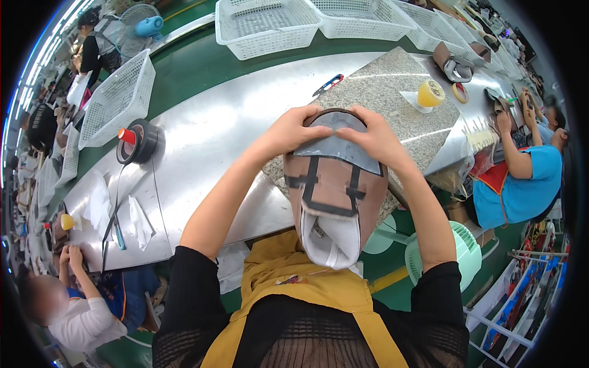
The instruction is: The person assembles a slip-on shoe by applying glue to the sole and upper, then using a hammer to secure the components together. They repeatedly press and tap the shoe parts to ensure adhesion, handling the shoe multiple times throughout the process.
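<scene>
I hold a brown shoe upper (334, 190) with black strips and a white lining upright in front of me. My left hand (293, 130) grips its far left edge. My right hand (371, 138) grips its far right edge, fingers pressing on a grey patch (337, 147) at the toe end. The shoe upper rests against a speckled stone slab (383, 92) lying on the metal workbench (208, 141).
A roll of black tape (138, 141), scissors (328, 84), a yellow glue cup (431, 93) and white baskets (267, 24) sit on the bench. People work at the left (73, 306) and right (521, 178). A green fan (460, 254) stands below.
</scene>
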A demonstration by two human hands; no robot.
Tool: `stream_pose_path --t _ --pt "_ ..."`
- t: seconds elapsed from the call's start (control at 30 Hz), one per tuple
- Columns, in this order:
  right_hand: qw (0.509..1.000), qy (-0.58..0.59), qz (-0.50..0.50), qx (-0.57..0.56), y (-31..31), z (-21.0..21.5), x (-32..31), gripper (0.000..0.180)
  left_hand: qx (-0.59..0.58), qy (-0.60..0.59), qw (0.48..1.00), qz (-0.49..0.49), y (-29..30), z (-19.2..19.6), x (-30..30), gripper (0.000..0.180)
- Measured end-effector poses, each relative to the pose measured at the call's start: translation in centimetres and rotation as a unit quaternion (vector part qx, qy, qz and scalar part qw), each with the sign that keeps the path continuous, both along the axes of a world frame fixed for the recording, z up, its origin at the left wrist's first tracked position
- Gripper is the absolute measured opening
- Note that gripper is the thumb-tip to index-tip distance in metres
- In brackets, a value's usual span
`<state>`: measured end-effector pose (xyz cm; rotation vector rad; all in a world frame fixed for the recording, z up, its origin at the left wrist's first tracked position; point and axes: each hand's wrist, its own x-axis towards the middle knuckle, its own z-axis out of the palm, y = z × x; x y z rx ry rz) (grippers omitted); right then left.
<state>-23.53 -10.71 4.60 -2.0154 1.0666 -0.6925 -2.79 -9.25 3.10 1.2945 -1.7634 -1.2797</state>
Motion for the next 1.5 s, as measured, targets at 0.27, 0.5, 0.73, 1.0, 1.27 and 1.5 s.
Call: stream_pose_path --t 0.27,0.5,0.73,1.0,1.27,1.5 --pt "0.992 -0.064 0.059 0.087 0.3 0.5 -0.6 0.024 0.136 0.126 0.983 -0.021 1.9 0.3 0.4 0.041" --pt "0.983 0.119 0.0 -0.141 0.9 0.3 -0.3 0.024 0.067 0.049 0.996 -0.012 2.7 1.0 -0.5 0.042" --pt "0.997 0.051 0.008 -0.059 0.5 0.1 -1.0 0.024 0.172 0.056 0.983 -0.013 3.7 0.9 1.2 0.043" --pt "0.951 -0.183 -0.067 0.241 2.4 1.2 -2.5 0.046 0.128 0.1 0.985 0.058 4.4 -0.2 0.3 0.038" --pt "0.985 -0.074 -0.023 0.155 4.4 0.9 -2.6 0.039 0.16 0.087 0.982 -0.048 4.5 0.9 1.1 0.044" --pt "0.994 -0.076 -0.008 0.081 5.5 2.1 -1.9 0.037 0.178 0.049 0.983 -0.023 4.9 2.2 -0.2 0.043"
